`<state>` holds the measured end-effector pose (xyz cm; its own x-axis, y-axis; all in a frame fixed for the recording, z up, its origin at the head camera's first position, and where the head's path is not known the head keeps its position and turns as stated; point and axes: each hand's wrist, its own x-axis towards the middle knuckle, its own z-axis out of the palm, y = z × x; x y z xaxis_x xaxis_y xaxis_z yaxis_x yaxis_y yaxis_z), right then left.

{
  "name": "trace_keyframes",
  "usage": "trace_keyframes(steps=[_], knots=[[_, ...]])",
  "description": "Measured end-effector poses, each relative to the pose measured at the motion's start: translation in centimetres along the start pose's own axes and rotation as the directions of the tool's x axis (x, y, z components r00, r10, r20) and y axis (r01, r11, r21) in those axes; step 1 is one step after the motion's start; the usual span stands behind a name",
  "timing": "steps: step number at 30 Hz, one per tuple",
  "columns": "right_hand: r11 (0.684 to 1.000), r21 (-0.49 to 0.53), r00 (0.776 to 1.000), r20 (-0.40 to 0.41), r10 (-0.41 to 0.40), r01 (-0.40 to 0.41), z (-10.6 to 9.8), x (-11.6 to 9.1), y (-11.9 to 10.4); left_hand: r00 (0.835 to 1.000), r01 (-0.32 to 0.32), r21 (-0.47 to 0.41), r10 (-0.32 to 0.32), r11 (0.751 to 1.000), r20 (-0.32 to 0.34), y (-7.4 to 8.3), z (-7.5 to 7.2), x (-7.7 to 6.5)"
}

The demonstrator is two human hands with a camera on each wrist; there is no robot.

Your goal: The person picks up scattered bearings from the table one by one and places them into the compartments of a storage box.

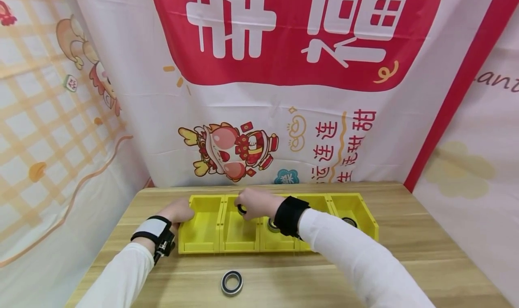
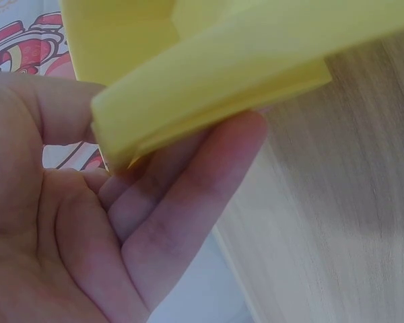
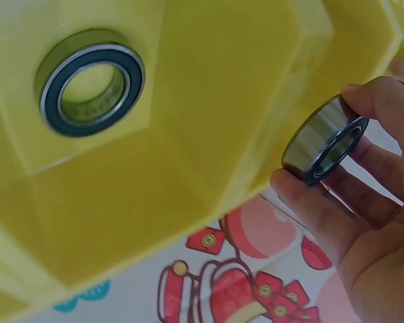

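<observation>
Yellow bins stand side by side in a row on the table. At the row's left end my left hand grips the side wall of the leftmost bin, thumb on one side and fingers beneath the wall in the left wrist view. My right hand is over the second bin from the left, pinching a ball bearing between thumb and fingertips. Another bearing lies in the third bin. The rightmost bin holds a bearing, partly hidden by my right sleeve.
One more bearing lies flat on the wooden table, in front of the bins. Behind the table hangs a printed cloth, close to the back edge. My right forearm crosses over the right-hand bins.
</observation>
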<state>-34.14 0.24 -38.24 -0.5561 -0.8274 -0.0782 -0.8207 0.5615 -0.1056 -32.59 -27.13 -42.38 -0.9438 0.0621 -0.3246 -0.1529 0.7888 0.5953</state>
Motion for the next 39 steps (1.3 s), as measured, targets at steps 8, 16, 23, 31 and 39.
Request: trace_keyframes(steps=[8, 16, 23, 31, 39], knots=[[0.997, -0.059, 0.999, -0.007, 0.044, -0.045, 2.4, 2.2, 0.3, 1.000, -0.002, 0.020, 0.003, 1.000, -0.015, -0.2, 0.0, 0.2], [0.996, -0.044, 0.997, 0.002, 0.073, -0.073, 5.1, 3.3, 0.3, 1.000, -0.003, -0.008, 0.003, 1.000, -0.010, -0.1, 0.0, 0.1], [0.994, -0.051, 0.996, -0.008, 0.092, -0.093, 6.4, 3.8, 0.4, 1.000, -0.009, 0.006, 0.009, 1.000, -0.015, -0.2, 0.1, 0.3], [0.991, -0.061, 0.993, -0.009, 0.120, -0.120, 7.0, 4.3, 0.6, 1.000, -0.015, 0.031, 0.015, 0.999, -0.013, 0.0, 0.1, 0.4], [0.982, -0.080, 0.985, -0.001, 0.174, -0.173, 7.1, 4.4, 0.1, 1.000, -0.007, 0.040, 0.008, 0.999, -0.013, -0.1, 0.0, 0.4]])
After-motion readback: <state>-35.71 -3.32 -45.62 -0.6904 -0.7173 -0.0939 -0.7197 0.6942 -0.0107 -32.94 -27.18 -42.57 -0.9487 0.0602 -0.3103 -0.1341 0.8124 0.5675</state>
